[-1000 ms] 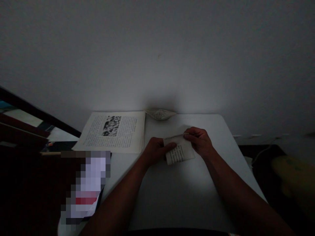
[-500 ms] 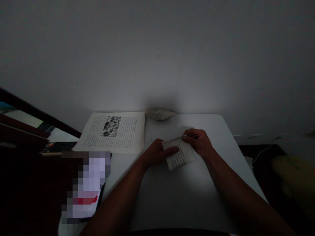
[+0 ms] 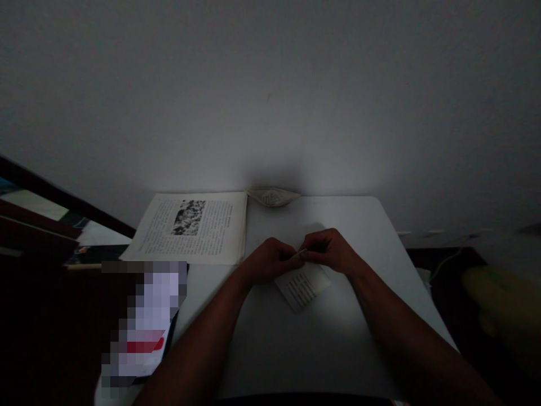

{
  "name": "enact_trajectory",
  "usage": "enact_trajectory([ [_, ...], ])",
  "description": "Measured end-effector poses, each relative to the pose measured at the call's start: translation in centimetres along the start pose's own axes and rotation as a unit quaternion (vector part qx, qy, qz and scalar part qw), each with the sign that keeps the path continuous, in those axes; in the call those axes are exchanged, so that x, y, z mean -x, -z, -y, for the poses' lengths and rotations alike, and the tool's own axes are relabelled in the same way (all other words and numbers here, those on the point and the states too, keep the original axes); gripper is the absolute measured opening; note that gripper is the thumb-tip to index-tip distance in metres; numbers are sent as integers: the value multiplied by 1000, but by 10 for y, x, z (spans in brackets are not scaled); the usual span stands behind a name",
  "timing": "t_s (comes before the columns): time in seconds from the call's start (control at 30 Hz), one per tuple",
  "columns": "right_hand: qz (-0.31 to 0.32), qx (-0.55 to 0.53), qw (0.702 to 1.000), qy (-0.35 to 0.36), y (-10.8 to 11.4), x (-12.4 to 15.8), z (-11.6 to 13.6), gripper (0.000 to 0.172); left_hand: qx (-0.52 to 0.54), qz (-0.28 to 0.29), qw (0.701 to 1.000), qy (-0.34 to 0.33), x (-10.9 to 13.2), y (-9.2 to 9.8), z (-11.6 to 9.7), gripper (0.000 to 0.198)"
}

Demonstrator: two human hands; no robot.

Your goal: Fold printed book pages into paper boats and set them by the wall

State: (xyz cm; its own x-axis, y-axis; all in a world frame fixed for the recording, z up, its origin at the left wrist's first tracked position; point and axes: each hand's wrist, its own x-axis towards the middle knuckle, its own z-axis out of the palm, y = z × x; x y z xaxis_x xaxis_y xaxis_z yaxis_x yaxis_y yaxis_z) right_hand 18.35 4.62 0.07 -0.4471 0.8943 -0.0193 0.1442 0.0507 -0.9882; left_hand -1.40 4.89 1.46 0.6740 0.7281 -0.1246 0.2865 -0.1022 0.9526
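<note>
left hand [image 3: 270,264] and right hand [image 3: 328,252] pinched folded paper [image 3: 302,288] by upper edge over counter [image 3: 291,361]; paper boat [image 3: 273,197] sat beyond.

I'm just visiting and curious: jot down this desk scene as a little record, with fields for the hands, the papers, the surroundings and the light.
Left hand: pinches the printed paper piece near its upper edge, left hand
Right hand: pinches the same edge, fingertips close to the left's, right hand
Page stack: far left on the table, black-and-white picture on top
Boat-shaped paper: against the wall
Lit screen: near left, mostly pixelated
Light: dim
</note>
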Motion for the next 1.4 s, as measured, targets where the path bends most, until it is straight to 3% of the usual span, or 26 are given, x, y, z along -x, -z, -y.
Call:
enact_trajectory([
  [0.2,-54,-98,994,9,6,-3,-6,30,97,-132,986,26,5,-6,11,31],
  [0.33,-71,-140,988,9,4,-4,-7,29,86,-264,961,11,5,-10,11,30],
  [0.43,-99,-140,985,1,-1,-4,-6,27,70,-309,948,-4,5,-13,7,29],
  [0.67,-176,-40,984,6,-2,-4,-11,22,14,-271,962,-21,6,-16,4,31],
  [1.13,-135,-17,991,3,-1,-3,-6,22,26,-257,966,-5,0,-17,11,30],
  [1.4,-147,-101,984,-9,-1,-3,-6,25,83,-267,960,8,1,-16,9,28],
])
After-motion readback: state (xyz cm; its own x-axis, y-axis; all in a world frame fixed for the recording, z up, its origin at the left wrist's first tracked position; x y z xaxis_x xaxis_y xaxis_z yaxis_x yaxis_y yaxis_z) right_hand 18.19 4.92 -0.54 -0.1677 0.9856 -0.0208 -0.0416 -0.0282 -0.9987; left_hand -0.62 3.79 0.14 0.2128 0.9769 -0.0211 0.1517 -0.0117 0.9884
